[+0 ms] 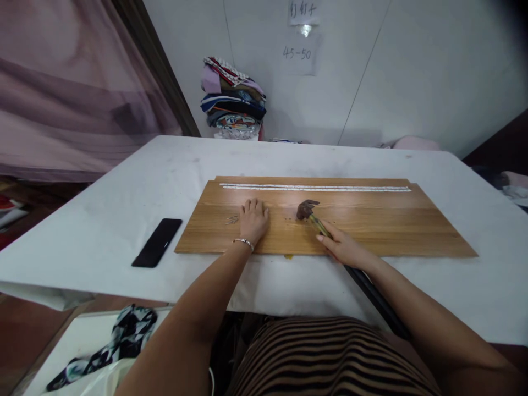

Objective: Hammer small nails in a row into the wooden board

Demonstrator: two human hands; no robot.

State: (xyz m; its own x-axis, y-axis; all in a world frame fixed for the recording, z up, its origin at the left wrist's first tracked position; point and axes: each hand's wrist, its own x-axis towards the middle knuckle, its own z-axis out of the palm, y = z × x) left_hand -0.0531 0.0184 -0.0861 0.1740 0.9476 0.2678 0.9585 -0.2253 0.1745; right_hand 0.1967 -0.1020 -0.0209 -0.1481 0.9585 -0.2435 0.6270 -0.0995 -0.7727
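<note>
A wide wooden board (383, 220) lies flat on the white-covered table. My right hand (344, 246) is wrapped round a hammer (306, 209), gripping it well up the handle near the head. The hammer's rusty claw head is at the middle of the board, and its dark handle runs back under my forearm. My left hand (253, 221) rests palm down on the board, fingers forward, left of the hammer head. Beside it on the left is a small bunch of loose nails (231, 220). Small dark points, perhaps nails, show in a row by the hammer head.
Two white measuring strips (315, 188) run along the board's far side. A black phone-like slab (157, 242) lies left of the board on the white table (103, 203). Folded clothes (234, 99) are stacked at the wall behind. Patterned cloth (127, 335) lies low at the left.
</note>
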